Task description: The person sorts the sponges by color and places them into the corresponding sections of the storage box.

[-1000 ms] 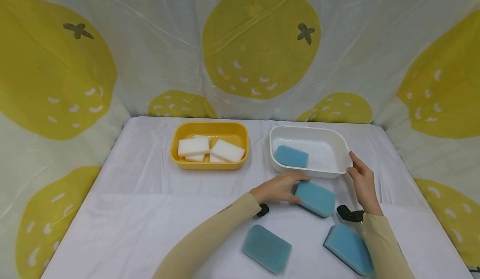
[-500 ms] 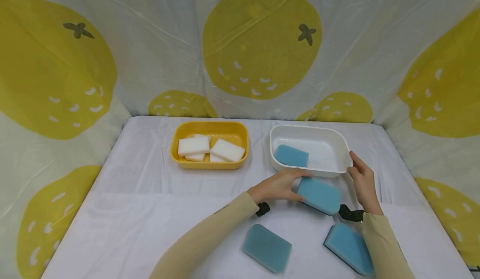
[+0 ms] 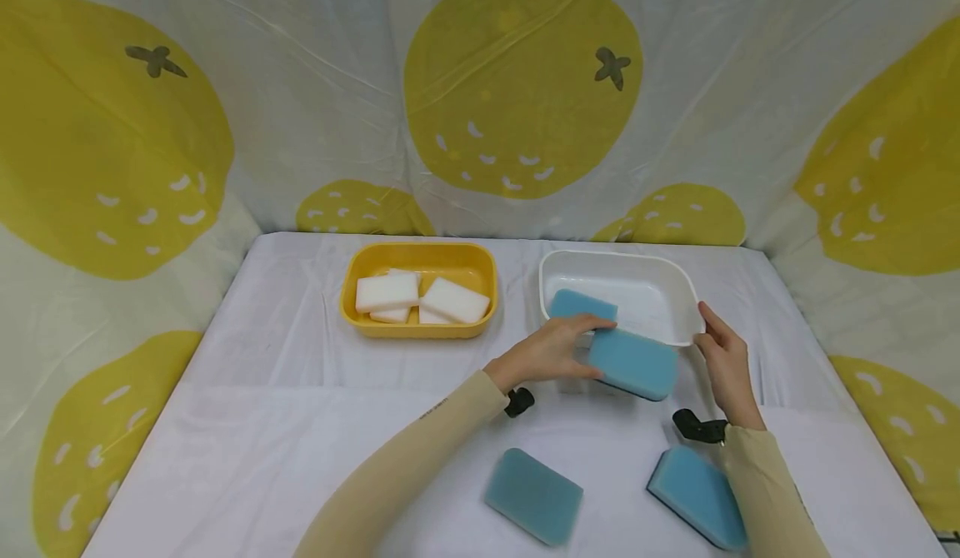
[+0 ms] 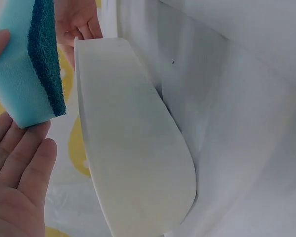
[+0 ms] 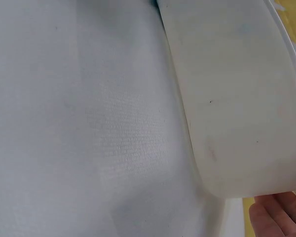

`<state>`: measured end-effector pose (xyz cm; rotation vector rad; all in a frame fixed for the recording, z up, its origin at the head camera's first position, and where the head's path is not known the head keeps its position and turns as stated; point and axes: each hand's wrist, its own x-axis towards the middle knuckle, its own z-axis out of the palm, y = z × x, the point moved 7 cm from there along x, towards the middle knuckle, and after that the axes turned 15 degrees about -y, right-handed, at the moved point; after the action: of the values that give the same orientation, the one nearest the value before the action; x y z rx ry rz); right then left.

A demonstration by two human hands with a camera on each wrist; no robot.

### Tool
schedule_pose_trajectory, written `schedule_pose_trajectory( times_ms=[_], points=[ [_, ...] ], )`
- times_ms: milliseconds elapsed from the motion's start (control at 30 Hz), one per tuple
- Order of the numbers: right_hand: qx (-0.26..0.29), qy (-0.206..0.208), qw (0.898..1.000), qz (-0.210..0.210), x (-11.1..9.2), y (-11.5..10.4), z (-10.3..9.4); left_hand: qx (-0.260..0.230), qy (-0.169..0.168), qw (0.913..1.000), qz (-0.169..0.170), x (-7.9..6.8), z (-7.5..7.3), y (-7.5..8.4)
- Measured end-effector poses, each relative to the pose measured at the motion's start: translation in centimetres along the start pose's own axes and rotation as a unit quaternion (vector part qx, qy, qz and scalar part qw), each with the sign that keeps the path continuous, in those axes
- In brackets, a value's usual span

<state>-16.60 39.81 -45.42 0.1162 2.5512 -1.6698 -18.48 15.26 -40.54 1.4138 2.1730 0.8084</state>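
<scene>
My left hand (image 3: 546, 351) pinches a blue sponge (image 3: 633, 364) by its left end, between thumb and fingers. In the left wrist view this sponge (image 4: 19, 59) shows a dark scouring layer, and it is up off the table beside the white tub's wall (image 4: 133, 133). In the head view it overlaps the near rim of the white tub (image 3: 660, 271). Another blue sponge (image 3: 585, 303) lies inside that tub at the left. My right hand (image 3: 726, 366) holds the tub's right end, thumb and fingers at the rim; its fingers (image 5: 278, 217) show beside the tub's wall in the right wrist view.
Left of the white tub stands a yellow tub (image 3: 420, 333) with several white sponges (image 3: 454, 301). Nearer the front lie a greenish-blue sponge (image 3: 534, 497) and a blue sponge (image 3: 697, 495), partly behind the right sleeve. A lemon-print curtain (image 3: 517, 83) encloses the table's back and sides.
The left hand has lifted the blue sponge off the table and moved it away from me, up to the white tub's near rim. The right hand has stayed on the tub.
</scene>
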Motion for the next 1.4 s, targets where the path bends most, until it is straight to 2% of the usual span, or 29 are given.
schedule_pose_trajectory(
  times_ms=[167, 400, 567, 1067, 1400],
  points=[
    [-0.002, -0.002, 1.000, 0.013, 0.0, 0.0, 0.1, -0.007, 0.017, 0.9998, -0.009, -0.3, -1.2, -0.3],
    [-0.008, 0.002, 1.000, 0.009, 0.0, 0.0, 0.1, -0.024, 0.039, 0.9985, -0.029, -0.4, -2.8, -1.2],
    [-0.007, 0.001, 1.000, 0.006, -0.1, 0.0, 0.2, -0.016, 0.053, 0.9982, -0.025, -0.3, -3.7, -1.6],
    [-0.006, -0.003, 1.000, 0.019, 0.0, 0.2, 0.2, -0.016, 0.074, 0.9965, -0.037, 0.2, -5.2, -3.0],
    [-0.010, -0.001, 1.000, 0.010, 0.0, 0.1, 0.0, -0.029, 0.077, 0.9950, -0.057, 0.5, -5.5, -4.3]
  ],
)
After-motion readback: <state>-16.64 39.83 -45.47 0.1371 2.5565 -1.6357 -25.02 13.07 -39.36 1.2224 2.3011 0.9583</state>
